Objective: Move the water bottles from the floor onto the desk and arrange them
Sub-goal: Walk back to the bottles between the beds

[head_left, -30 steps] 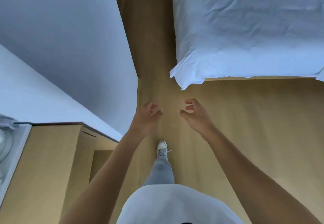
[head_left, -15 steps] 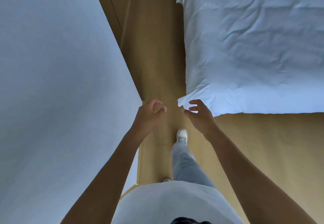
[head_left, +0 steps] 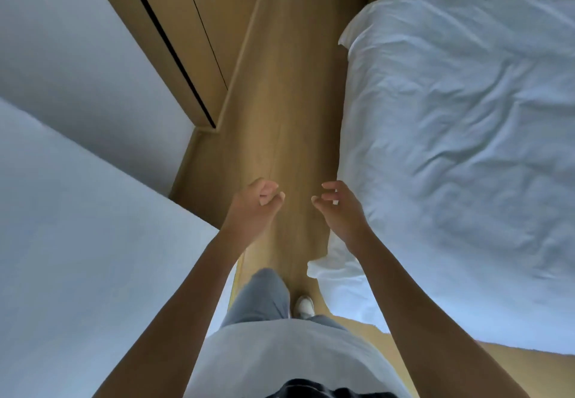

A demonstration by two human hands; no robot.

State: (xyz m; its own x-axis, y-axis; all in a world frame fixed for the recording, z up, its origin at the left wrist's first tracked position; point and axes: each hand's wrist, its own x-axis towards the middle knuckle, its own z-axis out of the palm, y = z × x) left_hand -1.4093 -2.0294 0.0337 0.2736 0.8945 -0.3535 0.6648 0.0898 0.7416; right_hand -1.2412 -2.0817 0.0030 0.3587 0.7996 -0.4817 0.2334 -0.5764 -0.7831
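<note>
With no water bottles or desk in view (bottles' location unknown), both left hand point(head_left: 253, 210) and right hand point(head_left: 340, 210) hang empty, fingers loosely curled, over the floor point(head_left: 289, 101), bed point(head_left: 466, 148) at 3 o'clock; carrying looks undone.

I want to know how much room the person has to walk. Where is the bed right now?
In the head view the bed fills the right side, along the strip of wooden floor, its corner just under the right hand.
</note>
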